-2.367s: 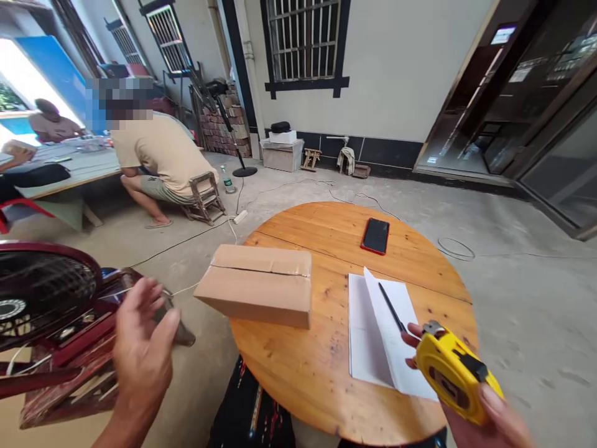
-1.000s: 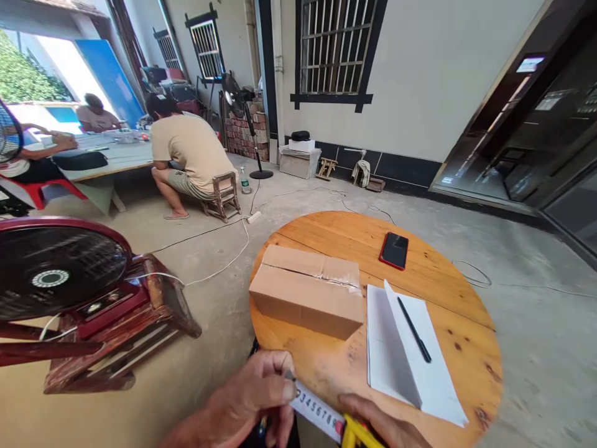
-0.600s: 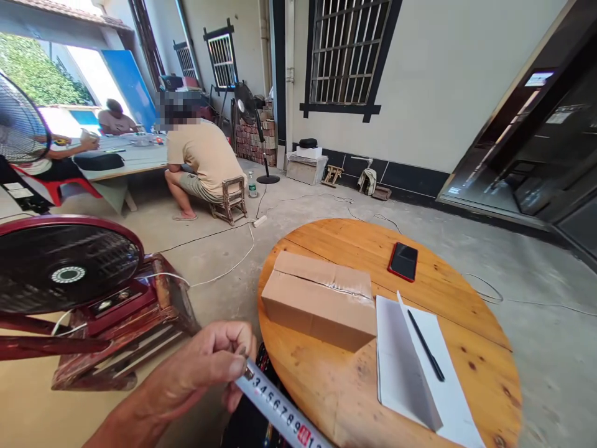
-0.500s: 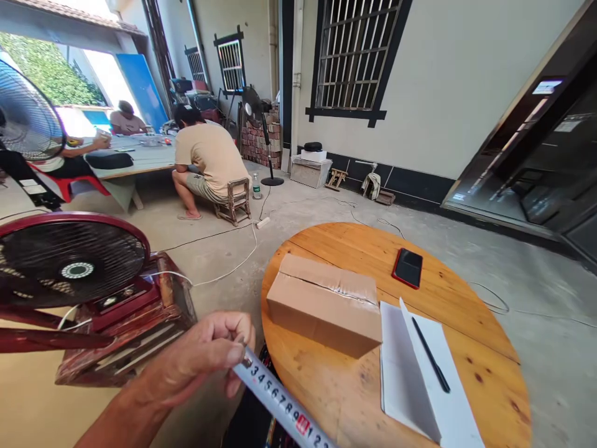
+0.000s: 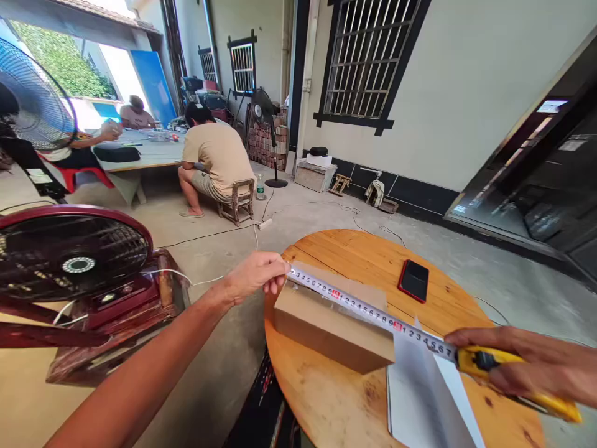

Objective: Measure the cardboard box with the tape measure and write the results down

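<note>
A brown cardboard box (image 5: 326,326) lies on the round wooden table (image 5: 354,249). My left hand (image 5: 255,277) pinches the end of a tape blade (image 5: 368,311) at the box's left end. The blade runs just above the box's top toward the right. My right hand (image 5: 532,367) is closed round the yellow tape measure case (image 5: 513,373) past the box's right end, over an open white notebook (image 5: 420,398). A red-edged phone (image 5: 413,280) lies on the table beyond the box.
A dark red fan (image 5: 69,255) rests on a red stool at the left. A person in a tan shirt (image 5: 217,162) sits on a low stool further back by a long table with other people. White and black cables (image 5: 224,236) cross the concrete floor.
My left hand has carried the tape end up from near my lap to the box's left end. The blade is drawn out longer over the box, and my right hand with the case has come into view.
</note>
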A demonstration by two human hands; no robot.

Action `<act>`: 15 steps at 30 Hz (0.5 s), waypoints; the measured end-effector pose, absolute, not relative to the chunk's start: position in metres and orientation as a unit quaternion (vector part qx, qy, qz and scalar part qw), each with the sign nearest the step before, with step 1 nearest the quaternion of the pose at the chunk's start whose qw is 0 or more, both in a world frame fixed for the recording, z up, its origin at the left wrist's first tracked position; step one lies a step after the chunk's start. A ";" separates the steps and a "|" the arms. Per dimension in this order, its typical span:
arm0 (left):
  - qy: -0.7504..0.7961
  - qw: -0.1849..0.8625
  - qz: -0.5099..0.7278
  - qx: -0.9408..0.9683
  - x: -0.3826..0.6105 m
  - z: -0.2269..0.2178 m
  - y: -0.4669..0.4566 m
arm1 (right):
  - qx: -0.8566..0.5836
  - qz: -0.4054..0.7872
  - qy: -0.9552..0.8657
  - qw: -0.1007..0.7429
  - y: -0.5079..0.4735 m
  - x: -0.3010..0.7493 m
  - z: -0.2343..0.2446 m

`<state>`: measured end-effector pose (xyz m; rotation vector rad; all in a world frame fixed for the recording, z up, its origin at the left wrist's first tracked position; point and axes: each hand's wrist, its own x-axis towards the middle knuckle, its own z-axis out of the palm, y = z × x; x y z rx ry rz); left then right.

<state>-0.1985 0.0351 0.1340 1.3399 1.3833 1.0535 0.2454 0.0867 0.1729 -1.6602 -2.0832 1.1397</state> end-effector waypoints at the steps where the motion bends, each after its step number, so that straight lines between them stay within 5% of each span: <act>1: 0.567 0.451 0.415 0.550 -0.199 0.130 0.042 | -0.566 0.377 -0.732 -0.051 0.101 0.239 0.195; 4: 0.580 0.435 0.391 0.566 -0.201 0.117 0.054 | -0.540 0.354 -0.743 -0.178 0.130 0.216 0.233; 15: 0.620 0.376 0.346 0.595 -0.206 0.101 0.063 | -0.468 0.394 -0.774 -0.165 0.165 0.206 0.204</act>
